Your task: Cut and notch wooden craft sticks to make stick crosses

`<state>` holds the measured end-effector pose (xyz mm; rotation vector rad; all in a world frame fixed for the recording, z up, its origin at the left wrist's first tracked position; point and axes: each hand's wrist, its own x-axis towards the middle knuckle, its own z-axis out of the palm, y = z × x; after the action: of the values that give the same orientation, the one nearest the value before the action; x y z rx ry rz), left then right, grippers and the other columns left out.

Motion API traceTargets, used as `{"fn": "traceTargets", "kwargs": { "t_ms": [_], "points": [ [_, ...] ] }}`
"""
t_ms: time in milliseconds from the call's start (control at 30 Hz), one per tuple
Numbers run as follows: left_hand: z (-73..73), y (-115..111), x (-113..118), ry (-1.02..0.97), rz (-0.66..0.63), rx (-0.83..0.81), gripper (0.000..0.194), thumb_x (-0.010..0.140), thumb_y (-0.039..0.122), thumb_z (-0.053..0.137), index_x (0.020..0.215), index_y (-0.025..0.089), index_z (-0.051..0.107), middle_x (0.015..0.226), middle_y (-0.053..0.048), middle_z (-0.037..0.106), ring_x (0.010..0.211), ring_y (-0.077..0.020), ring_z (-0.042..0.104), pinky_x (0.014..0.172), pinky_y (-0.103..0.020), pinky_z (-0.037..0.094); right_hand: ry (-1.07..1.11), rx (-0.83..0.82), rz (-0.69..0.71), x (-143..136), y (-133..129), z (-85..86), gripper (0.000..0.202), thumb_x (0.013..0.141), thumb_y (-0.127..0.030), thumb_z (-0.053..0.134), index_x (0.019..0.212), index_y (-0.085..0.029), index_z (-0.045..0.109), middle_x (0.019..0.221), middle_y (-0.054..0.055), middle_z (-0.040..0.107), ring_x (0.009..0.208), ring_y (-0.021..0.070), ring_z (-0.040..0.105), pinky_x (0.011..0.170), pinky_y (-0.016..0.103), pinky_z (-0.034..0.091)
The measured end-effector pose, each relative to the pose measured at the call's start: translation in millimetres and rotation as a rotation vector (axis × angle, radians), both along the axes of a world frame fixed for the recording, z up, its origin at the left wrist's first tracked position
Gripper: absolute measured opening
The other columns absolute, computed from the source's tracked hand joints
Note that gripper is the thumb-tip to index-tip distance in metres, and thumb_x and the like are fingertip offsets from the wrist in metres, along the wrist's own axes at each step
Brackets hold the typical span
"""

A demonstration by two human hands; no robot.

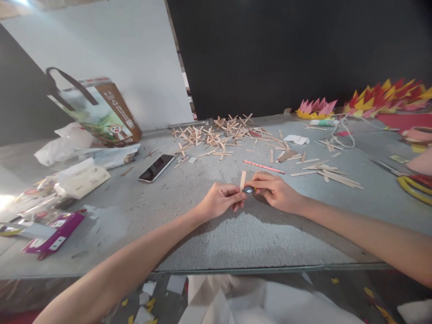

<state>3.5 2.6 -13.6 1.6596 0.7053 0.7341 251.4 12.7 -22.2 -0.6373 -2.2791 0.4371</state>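
Observation:
Near the front middle of the table, my left hand [225,198] is closed in a pinch on a wooden craft stick [243,180], which stands up between the fingers. My right hand [275,191] is closed around a small dark tool [249,190] with a shiny face and a bit of yellow at its end. The tool meets the stick's lower part at my left fingertips; its exact kind is hard to make out. Just beyond my hands lies a red-and-white patterned pencil [263,167]. More loose sticks [337,177] lie to the right.
A heap of craft sticks [216,137] spreads across the back. Left are a phone [156,168], a printed bag [108,112] and a purple packet [59,234]. Scissors [413,186], a glue stick [323,122] and folded-paper crowns [317,108] are right. The table's front edge [270,270] runs below my forearms.

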Motion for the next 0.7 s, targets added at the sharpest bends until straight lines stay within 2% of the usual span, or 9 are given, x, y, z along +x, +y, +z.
{"fn": "traceTargets", "kwargs": {
  "t_ms": [200, 467, 600, 700],
  "points": [
    [-2.7, 1.5, 0.0, 0.04, 0.005, 0.047, 0.045, 0.098, 0.051, 0.067, 0.074, 0.012, 0.067, 0.062, 0.001, 0.057, 0.056, -0.0079, 0.051, 0.058, -0.023, 0.038, -0.006, 0.089, -0.002, -0.1, 0.6, -2.8, 0.053, 0.095, 0.003, 0.048, 0.134, -0.026, 0.071, 0.097, 0.006, 0.065, 0.09, 0.0206, 0.059, 0.08, 0.035, 0.049],
    [-0.6, 1.8, 4.1, -0.033, 0.018, -0.012, 0.043, 0.095, 0.055, 0.07, 0.082, 0.013, 0.065, 0.075, -0.002, 0.064, 0.059, -0.0082, 0.054, 0.059, -0.024, 0.04, 0.008, 0.055, -0.033, 0.9, -0.6, 0.3, 0.045, 0.102, -0.005, 0.048, 0.136, -0.025, 0.071, 0.098, 0.007, 0.066, 0.09, 0.0208, 0.06, 0.078, 0.034, 0.052],
    [-0.9, 5.1, 3.5, -0.018, -0.001, -0.026, 0.045, 0.093, 0.056, 0.071, 0.081, 0.013, 0.065, 0.074, -0.002, 0.062, 0.061, -0.0089, 0.053, 0.06, -0.025, 0.039, -0.008, 0.062, -0.046, 2.0, -0.8, 0.9, 0.044, 0.103, -0.006, 0.049, 0.136, -0.025, 0.071, 0.098, 0.007, 0.066, 0.089, 0.0206, 0.06, 0.079, 0.035, 0.051],
    [-1.2, 7.3, 1.3, 0.017, -0.025, -0.01, 0.043, 0.096, 0.055, 0.066, 0.09, 0.012, 0.07, 0.073, -0.001, 0.059, 0.063, -0.0098, 0.05, 0.062, -0.025, 0.038, -0.022, 0.078, -0.054, 2.5, -1.2, 0.6, 0.044, 0.102, -0.006, 0.05, 0.136, -0.025, 0.071, 0.097, 0.007, 0.066, 0.089, 0.0211, 0.059, 0.08, 0.036, 0.051]
  ]
}}
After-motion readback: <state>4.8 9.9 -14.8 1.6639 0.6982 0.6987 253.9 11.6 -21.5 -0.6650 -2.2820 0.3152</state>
